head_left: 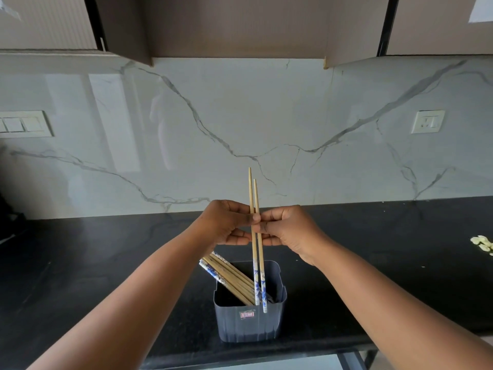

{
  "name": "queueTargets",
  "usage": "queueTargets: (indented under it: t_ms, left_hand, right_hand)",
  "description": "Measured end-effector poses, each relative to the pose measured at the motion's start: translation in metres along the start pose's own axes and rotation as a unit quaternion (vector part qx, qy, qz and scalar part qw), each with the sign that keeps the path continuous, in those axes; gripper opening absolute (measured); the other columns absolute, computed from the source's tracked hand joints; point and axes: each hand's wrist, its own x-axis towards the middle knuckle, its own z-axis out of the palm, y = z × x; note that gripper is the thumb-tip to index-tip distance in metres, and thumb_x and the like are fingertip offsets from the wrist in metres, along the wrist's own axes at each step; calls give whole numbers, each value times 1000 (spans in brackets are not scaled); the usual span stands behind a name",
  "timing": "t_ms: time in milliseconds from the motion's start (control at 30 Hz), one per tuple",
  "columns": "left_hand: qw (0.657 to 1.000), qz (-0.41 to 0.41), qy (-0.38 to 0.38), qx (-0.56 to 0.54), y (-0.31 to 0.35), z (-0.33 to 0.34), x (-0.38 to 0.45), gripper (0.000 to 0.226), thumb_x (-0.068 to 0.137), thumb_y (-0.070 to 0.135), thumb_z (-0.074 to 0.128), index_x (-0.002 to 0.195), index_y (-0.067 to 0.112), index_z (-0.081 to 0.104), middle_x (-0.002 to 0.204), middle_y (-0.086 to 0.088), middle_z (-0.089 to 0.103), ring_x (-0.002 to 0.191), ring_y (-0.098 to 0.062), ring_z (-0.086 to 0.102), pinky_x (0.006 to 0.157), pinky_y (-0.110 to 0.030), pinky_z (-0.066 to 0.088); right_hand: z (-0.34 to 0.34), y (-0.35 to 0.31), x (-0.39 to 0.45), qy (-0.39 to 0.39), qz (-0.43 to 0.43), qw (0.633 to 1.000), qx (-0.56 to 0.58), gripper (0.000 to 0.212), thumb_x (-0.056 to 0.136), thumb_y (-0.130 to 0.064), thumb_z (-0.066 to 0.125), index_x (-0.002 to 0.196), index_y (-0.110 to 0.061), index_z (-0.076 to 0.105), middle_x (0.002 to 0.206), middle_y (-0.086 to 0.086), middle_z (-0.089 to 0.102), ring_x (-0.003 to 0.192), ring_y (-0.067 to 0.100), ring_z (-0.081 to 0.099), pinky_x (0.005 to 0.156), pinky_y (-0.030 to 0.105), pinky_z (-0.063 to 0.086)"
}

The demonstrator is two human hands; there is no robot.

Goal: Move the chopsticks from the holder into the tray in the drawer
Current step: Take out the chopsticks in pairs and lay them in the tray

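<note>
A pair of bamboo chopsticks (pixel 256 265) with blue-and-white patterned ends stands upright above the dark grey holder (pixel 250 324), thin tips up. My left hand (pixel 226 225) and my right hand (pixel 289 228) meet at their middle, and both pinch the pair between fingers and thumb. The patterned ends hang at the holder's front rim. Several more chopsticks (pixel 229 279) lean to the left inside the holder. The drawer and its tray are not clearly visible; only a pale strip shows below the counter edge.
The holder stands near the front edge of a black stone counter (pixel 93 263). A marble backsplash (pixel 240 124) with a switch plate and a socket rises behind. Wall cabinets hang overhead. A small pale object (pixel 482 244) lies at the counter's right edge.
</note>
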Motion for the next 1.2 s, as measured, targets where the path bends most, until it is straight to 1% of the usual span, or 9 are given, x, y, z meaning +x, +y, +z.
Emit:
queueTargets:
  t_ms: [300, 367, 500, 633, 800, 933, 1067, 1133, 1200]
  left_hand:
    - [998, -11, -48, -34, -18, -14, 2, 27, 79, 14, 75, 105, 15, 72, 90, -9, 78, 70, -22, 75, 59, -28, 59]
    - [998, -17, -54, -39, -20, -17, 2, 30, 75, 16, 77, 105, 15, 72, 90, -10, 77, 70, -23, 75, 59, -28, 59]
    - [994, -53, -66, -62, -28, -19, 2, 44, 65, 22, 79, 105, 7, 71, 92, -14, 77, 70, -26, 74, 57, -30, 59]
    - [990, -78, -71, -90, -33, -20, 1, 47, 67, 22, 80, 108, 4, 68, 96, -17, 76, 76, -31, 74, 58, -33, 60]
    - [988, -87, -77, -98, -34, -18, 2, 39, 77, 24, 77, 108, 4, 68, 98, -16, 76, 70, -29, 74, 55, -32, 60]
    - [988, -87, -78, -103, -35, -14, 1, 46, 71, 27, 78, 109, 3, 68, 99, -17, 75, 69, -30, 74, 54, -32, 59]
    - [988, -78, -55, -121, -39, -10, 2, 30, 82, 19, 75, 107, 2, 68, 95, -18, 76, 69, -31, 74, 54, -32, 59]
    - [989, -63, -30, -128, -41, -8, 3, 26, 84, 18, 74, 104, 1, 68, 93, -20, 75, 72, -35, 74, 54, -32, 59]
    - [990, -48, -2, -134, -43, -7, 5, 23, 85, 18, 73, 100, 1, 69, 92, -20, 75, 74, -36, 74, 56, -34, 59]
  right_hand:
    - [14, 7, 2, 17, 6, 1000, 14, 21, 78, 8, 73, 93, -5, 68, 80, 9, 77, 75, 25, 76, 62, 30, 61]
    - [17, 10, 2, 21, 6, 1000, 15, 23, 77, 9, 74, 93, -6, 66, 77, 8, 77, 73, 24, 76, 61, 29, 60]
    - [20, 15, 3, 42, 13, 999, 16, 44, 74, 6, 78, 103, -14, 52, 73, 8, 75, 70, 24, 75, 59, 29, 59]
    - [21, 18, 3, 44, 9, 999, 7, 48, 73, 4, 79, 104, -19, 50, 74, 8, 75, 70, 23, 75, 58, 29, 59]
    - [21, 19, 1, 59, 3, 998, 24, 53, 72, 3, 81, 108, -21, 51, 83, 15, 73, 71, 23, 75, 59, 29, 59]
    - [22, 21, -3, 90, -5, 995, 36, 52, 72, 3, 81, 108, -21, 51, 82, 14, 72, 68, 20, 75, 58, 28, 59]
    - [27, 29, -9, 119, -12, 991, 63, 50, 72, 3, 81, 105, -20, 50, 84, 15, 73, 70, 22, 75, 59, 29, 60]
    - [28, 35, -13, 115, -4, 991, 75, 43, 73, 2, 80, 105, -14, 55, 85, 12, 75, 72, 22, 75, 60, 29, 60]
    - [26, 44, -19, 103, 10, 994, 35, 29, 75, -2, 80, 97, -12, 64, 83, 7, 76, 74, 19, 75, 63, 27, 60]
